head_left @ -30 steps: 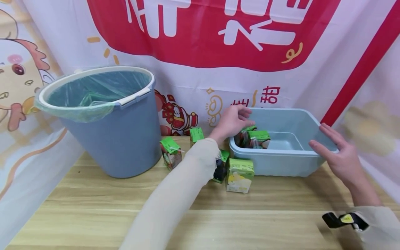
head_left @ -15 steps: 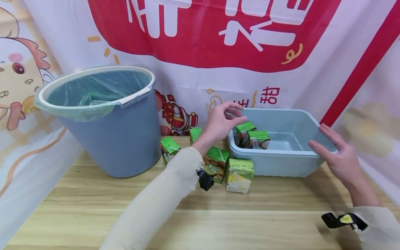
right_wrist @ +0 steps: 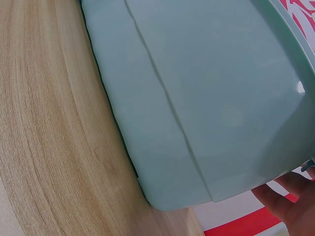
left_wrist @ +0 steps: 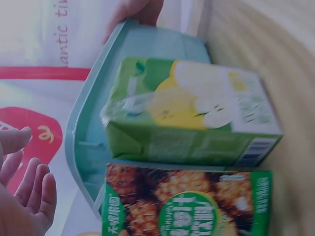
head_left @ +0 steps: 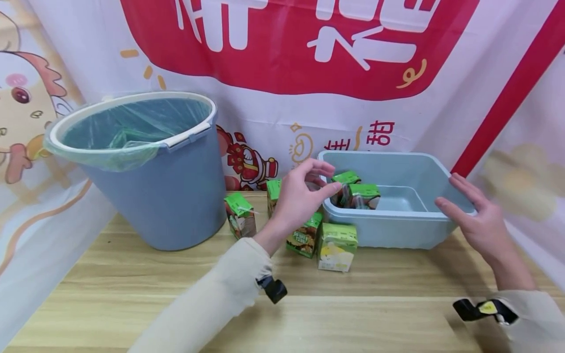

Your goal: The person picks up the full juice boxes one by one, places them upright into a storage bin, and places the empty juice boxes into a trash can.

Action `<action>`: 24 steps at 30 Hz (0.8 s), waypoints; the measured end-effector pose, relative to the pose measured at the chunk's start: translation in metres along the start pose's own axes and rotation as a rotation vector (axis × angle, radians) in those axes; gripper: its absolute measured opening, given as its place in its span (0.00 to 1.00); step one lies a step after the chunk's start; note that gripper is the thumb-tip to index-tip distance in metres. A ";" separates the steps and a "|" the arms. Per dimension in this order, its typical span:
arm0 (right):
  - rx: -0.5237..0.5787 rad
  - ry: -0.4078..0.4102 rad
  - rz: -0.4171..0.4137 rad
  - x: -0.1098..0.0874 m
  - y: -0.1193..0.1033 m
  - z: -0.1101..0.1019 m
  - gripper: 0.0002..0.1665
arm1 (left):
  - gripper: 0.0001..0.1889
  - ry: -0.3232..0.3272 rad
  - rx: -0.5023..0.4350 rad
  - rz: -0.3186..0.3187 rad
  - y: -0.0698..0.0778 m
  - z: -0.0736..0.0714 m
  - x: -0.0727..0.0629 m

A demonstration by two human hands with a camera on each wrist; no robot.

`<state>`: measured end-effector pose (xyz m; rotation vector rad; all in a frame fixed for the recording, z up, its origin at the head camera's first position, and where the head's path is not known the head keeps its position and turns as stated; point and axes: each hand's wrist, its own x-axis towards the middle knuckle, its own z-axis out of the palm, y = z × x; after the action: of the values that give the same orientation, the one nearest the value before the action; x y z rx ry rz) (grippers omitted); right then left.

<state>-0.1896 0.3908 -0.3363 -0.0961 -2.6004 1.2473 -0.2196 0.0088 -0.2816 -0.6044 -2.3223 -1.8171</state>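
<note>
My left hand (head_left: 300, 196) hovers near the left end of the light blue tub (head_left: 393, 230), fingers loosely curved and nothing between them. In the left wrist view, its fingers (left_wrist: 37, 194) are loosely bent, off to the side of the cartons. Two green-topped juice boxes (head_left: 364, 190) stand inside the tub at its left end. Just below my hand are a pineapple juice box (head_left: 303, 238) and a pear juice box (head_left: 337, 247), beside the tub's front wall. My right hand (head_left: 483, 223) rests on the tub's right end, its fingers extended along the rim.
A blue bin (head_left: 163, 196) with a green plastic liner stands at the left. Close to it are a juice box with a straw (head_left: 240, 215) and another juice box (head_left: 273, 191). A printed cloth (head_left: 273, 73) hangs behind the wooden table (head_left: 154, 294).
My left hand has drawn back from over the tub's left end, leftward and toward me, uncovering the boxes inside. My right hand stays on the tub.
</note>
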 end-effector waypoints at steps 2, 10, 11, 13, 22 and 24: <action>-0.001 0.002 0.002 0.000 -0.001 0.000 0.43 | 0.17 0.001 -0.010 -0.001 -0.002 -0.001 -0.008; 0.005 0.011 -0.007 0.000 0.000 0.001 0.43 | 0.15 0.004 -0.001 0.006 -0.011 -0.001 -0.034; 0.006 0.012 -0.007 0.000 0.000 0.001 0.43 | 0.15 0.003 0.006 0.005 -0.012 -0.001 -0.037; 0.007 0.013 -0.005 0.000 0.001 0.001 0.43 | 0.14 -0.001 0.023 0.007 -0.016 0.000 -0.041; -0.009 0.008 0.013 0.001 0.000 0.000 0.43 | 0.14 -0.028 0.037 0.037 -0.031 0.002 -0.058; -0.012 0.007 0.011 0.001 0.000 0.001 0.44 | 0.15 -0.040 0.036 0.037 -0.034 0.002 -0.062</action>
<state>-0.1905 0.3902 -0.3364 -0.1167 -2.6050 1.2328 -0.1761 -0.0102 -0.3336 -0.6795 -2.3483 -1.7589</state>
